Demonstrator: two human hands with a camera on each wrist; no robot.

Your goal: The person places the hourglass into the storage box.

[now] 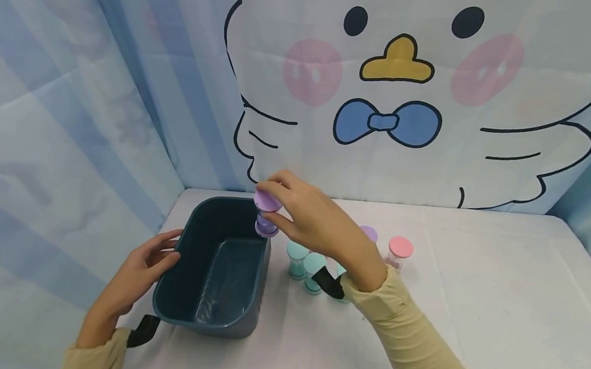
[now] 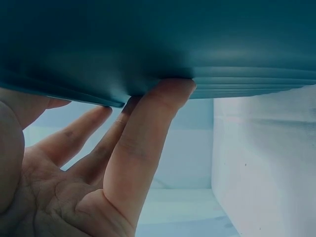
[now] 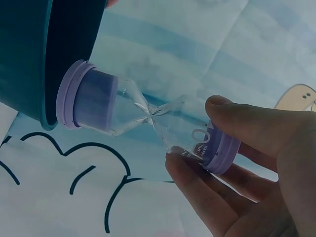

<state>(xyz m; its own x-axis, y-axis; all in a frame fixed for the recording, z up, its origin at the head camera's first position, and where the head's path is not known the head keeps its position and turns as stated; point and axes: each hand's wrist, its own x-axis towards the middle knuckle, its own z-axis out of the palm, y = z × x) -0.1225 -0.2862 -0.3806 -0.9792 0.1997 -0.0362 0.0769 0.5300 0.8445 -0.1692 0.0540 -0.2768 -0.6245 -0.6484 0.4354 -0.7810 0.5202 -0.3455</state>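
Observation:
My right hand pinches a purple hourglass by its top cap, holding it upright above the far right rim of a dark teal bin. In the right wrist view the purple hourglass shows clear glass bulbs, and my fingers grip one purple cap while the other cap is close to the bin's rim. My left hand rests with straight fingers against the bin's left wall; the left wrist view shows those fingers pressing the teal wall. The bin looks empty inside.
Two teal hourglasses, a pink one and another purple one stand on the white table right of the bin, partly behind my right wrist. A cartoon-print cloth backdrop closes off the back and sides.

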